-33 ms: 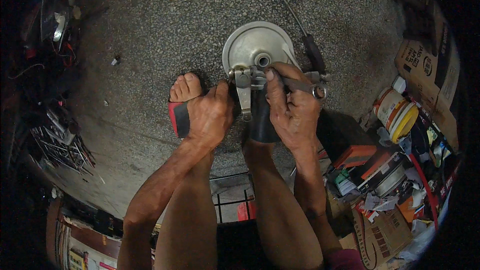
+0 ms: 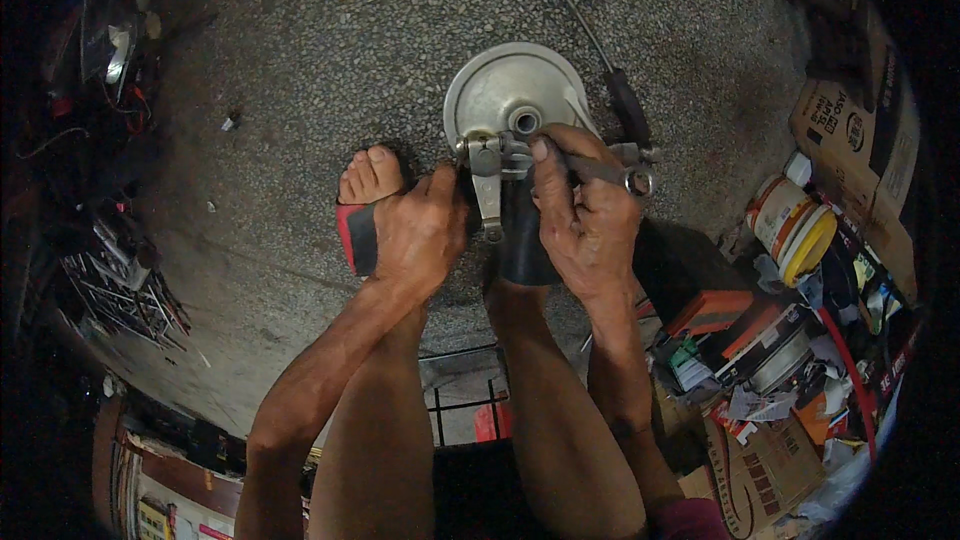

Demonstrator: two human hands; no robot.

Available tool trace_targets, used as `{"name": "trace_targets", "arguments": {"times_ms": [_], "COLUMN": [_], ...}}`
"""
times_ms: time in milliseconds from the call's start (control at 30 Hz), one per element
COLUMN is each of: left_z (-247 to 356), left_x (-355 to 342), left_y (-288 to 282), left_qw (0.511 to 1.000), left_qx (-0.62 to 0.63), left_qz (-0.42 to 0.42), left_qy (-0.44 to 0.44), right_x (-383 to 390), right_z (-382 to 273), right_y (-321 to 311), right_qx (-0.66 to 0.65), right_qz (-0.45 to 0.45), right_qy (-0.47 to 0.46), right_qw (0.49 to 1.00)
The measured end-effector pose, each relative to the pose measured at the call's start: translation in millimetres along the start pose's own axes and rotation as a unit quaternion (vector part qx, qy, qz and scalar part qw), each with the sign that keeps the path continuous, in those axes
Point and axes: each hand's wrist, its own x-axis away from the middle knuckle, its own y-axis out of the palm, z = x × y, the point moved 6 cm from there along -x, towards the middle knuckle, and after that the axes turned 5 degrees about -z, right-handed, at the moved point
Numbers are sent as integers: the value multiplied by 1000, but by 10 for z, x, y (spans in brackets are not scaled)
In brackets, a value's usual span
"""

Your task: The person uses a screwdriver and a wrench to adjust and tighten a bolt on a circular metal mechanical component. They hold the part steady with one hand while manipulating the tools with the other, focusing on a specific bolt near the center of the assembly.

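Note:
A round metal brake plate (image 2: pixel 485 90) with a hub hole lies between my feet, its near edge by my hands. A metal brake lever arm (image 2: pixel 487 195) with a clamp end sticks out from it toward me. My right hand (image 2: pixel 585 215) is closed round a wrench (image 2: pixel 608 173), thumb on top; the ring end shows past the fingers on the right. My left hand (image 2: pixel 420 225) is closed at the left side of the lever's clamp end. Its fingertips are mostly hidden, so what they pinch cannot be made out.
A cable with a black sleeve (image 2: pixel 627 105) lies on the speckled floor (image 2: pixel 330 60) right of the plate. Boxes, a white tub with a yellow rim (image 2: pixel 808 245) and cardboard (image 2: pixel 770 470) crowd the right. Metal rods (image 2: pixel 140 305) are heaped at left. My sandalled foot (image 2: pixel 358 230) is beside my left hand.

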Motion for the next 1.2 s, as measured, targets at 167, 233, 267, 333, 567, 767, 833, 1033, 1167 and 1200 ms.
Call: {"name": "trace_targets", "arguments": {"times_ms": [167,233,267,333,567,767,833,1033,1167,1200], "left_z": [70,61,56,19,-106,129,120,63,95,91], "left_x": [67,54,52,49,55,-24,-70,-208,-365,-394], "left_y": [-127,-129,-106,-48,-49,-278,-292,-429,-506,-496], "left_qw": [998,999,999,999,999,996,994,984,957,948], "left_qx": [-45,-30,-32,-37,-17,1,13,59,110,125], "left_qz": [44,-6,-11,-17,6,-75,-97,-164,-268,-290], "left_qy": [22,-17,-10,-8,-37,-51,-56,-27,-35,-43], "right_x": [5,-7,-9,-18,-58,-63,-58,-75,-78,-79], "right_z": [4,0,-10,-44,-72,-93,-90,-93,-98,-100], "right_y": [1,-2,-3,-9,-8,-26,-22,-22,-29,-27], "right_qx": [-16,-6,1,12,20,39,41,42,25,20], "right_qz": [14,6,4,3,-14,-3,-1,-10,13,17], "right_qy": [19,10,3,-8,-7,-20,-18,-13,-14,-16], "right_qw": [1000,1000,1000,1000,1000,999,999,999,1000,1000]}}
